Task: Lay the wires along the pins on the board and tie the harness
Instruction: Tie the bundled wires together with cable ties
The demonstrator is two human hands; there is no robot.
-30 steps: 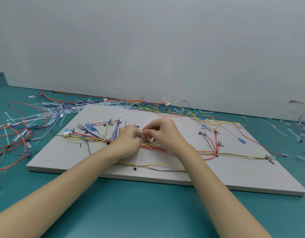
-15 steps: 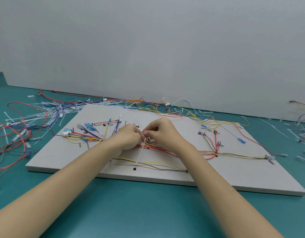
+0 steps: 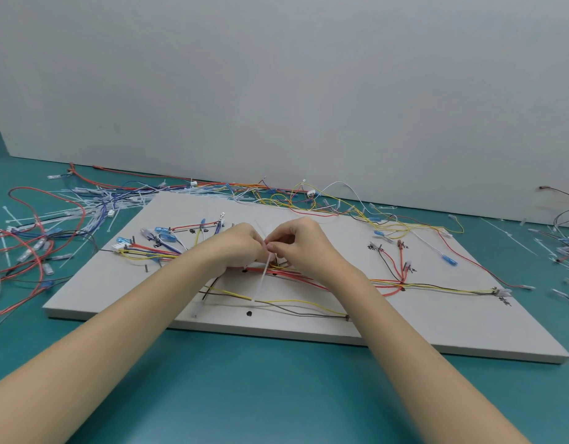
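Both hands meet over the middle of the board, fingers curled inward, knuckles up. The left hand (image 3: 236,248) pinches a white cable tie (image 3: 264,277) near its upper end, thumb and forefinger pressed together on it; the right hand (image 3: 300,243) pinches the same tie from the other side, its fingertips (image 3: 270,245) touching those of the left. Each grip is closed tight on the tie, no gap showing between the pinching fingers. The tie's free tail hangs down and toward the viewer from the grip, crossing a yellow wire (image 3: 286,301) and a brown wire (image 3: 296,310) that run along the near part of the board.

Directly beneath the hands lies the wire bundle (image 3: 312,278), mostly red with yellow strands, running left to right across the white board (image 3: 421,328). Whether the tie already loops round the bundle cannot be told, since the fingers hide that spot. To the left the bundle fans out into branches ending in blue terminals (image 3: 163,230) and a white connector (image 3: 118,248). To the right it splits at a junction (image 3: 401,285), with red and dark branches rising toward handwritten marks and a long run reaching a connector at the right edge (image 3: 502,291).

The board rests on a teal table (image 3: 276,395). Loose wires (image 3: 30,251) and spare cable ties (image 3: 94,203) lie scattered on the table left of and behind the board
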